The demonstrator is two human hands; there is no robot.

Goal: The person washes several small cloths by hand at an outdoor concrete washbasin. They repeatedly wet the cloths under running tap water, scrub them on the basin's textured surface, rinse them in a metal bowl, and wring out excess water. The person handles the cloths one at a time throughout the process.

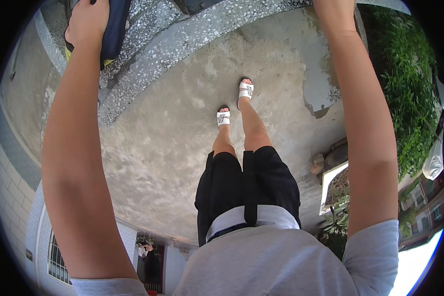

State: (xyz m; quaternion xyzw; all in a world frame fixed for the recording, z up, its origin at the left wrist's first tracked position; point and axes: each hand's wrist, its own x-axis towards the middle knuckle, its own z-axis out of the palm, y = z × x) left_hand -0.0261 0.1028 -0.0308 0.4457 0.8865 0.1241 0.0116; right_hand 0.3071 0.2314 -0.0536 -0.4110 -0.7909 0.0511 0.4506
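At the top left, my left hand (88, 23) is closed on a dark blue item (115, 31) with yellow edges, which looks like cloth or a shoe; its upper part is cut off by the frame. The item shows on both sides of my hand, against a speckled terrazzo slab (148, 24). At the top right, my right hand (334, 14) reaches past the picture's edge near the end of the curved terrazzo rim (207, 35). Its fingers are out of view, so whether it holds anything cannot be seen.
My feet in white slippers (246, 90) stand on a stained concrete floor (162, 155). Leafy green plants (407, 88) grow at the right, with stones (318, 162) and a white-edged frame (324, 192) below. A tiled wall (127, 236) with a barred window (57, 259) lies at the lower left.
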